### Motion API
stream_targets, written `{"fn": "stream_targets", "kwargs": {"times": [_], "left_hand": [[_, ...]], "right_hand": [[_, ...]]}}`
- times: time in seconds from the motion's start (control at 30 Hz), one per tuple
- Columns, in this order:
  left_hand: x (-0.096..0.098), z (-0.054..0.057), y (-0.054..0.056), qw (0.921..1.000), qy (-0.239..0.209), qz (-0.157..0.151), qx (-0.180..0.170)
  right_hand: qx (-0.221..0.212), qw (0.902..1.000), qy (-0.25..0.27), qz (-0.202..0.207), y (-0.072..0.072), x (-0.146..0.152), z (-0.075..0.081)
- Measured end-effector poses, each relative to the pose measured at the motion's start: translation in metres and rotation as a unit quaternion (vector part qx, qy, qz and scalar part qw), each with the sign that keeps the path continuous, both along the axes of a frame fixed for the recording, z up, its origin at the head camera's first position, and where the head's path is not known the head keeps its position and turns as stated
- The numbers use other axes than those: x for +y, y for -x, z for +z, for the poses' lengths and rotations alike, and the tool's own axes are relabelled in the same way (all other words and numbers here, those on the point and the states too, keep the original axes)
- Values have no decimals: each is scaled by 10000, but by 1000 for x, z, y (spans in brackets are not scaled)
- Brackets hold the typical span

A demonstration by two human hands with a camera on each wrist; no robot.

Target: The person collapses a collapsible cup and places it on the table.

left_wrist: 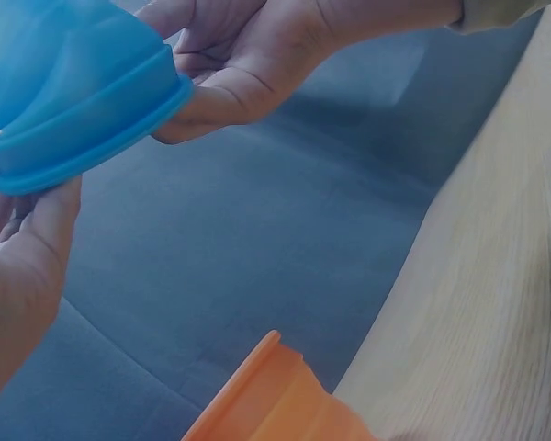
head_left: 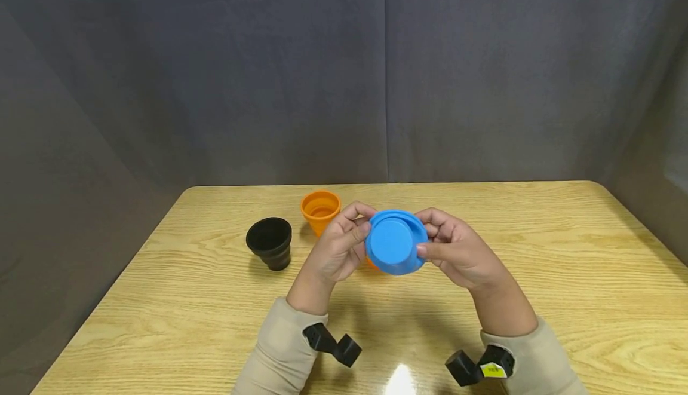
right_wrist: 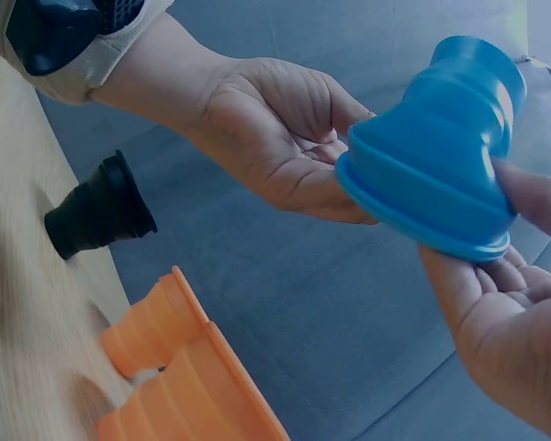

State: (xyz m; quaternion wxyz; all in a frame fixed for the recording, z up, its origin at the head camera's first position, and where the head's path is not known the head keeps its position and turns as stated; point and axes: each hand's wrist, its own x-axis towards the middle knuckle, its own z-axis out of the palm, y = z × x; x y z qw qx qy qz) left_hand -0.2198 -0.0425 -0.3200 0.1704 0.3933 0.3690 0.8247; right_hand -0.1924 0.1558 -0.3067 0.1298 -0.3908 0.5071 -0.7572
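Both hands hold a blue collapsible cup (head_left: 392,241) above the table, its base facing the head camera. Its side is dented and partly folded in the right wrist view. My left hand (head_left: 344,245) pinches the rim at the left between thumb and fingers. My right hand (head_left: 457,248) grips the opposite side, thumb pressed on the outer wall beside the base. From below, in the left wrist view, the cup's rim (left_wrist: 101,156) shows between the hands.
A black collapsible cup (head_left: 270,242) stands upright on the wooden table (head_left: 177,299) at the left. An orange cup (head_left: 320,208) stands behind my left hand. A second, nearer orange cup (right_wrist: 202,390) is mostly hidden behind the blue one in the head view. A grey curtain (head_left: 269,84) hangs behind.
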Motion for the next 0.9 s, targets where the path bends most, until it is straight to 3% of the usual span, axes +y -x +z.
{"fn": "stream_targets", "kwargs": {"times": [0.17, 0.33, 0.43, 0.6, 0.7, 0.9], "left_hand": [[-3, 0, 1, 9996, 200, 39, 198], [-4, 2, 1, 9980, 536, 214, 262], [-6, 4, 0, 9965, 773, 119, 292], [-7, 5, 0, 9938, 957, -370, 438], [-5, 5, 1, 9949, 675, -503, 547], [2, 8, 0, 9975, -402, -465, 356]], "right_hand": [[351, 9973, -210, -613, -1, -2, 2], [393, 9914, -254, -1226, -1, -5, 1], [439, 9932, -210, -1055, 0, -4, 0], [548, 9951, -377, -730, -1, 0, 1], [402, 9968, -231, -652, -2, 1, 1], [-470, 9950, 877, -29, 0, -1, -1]]}}
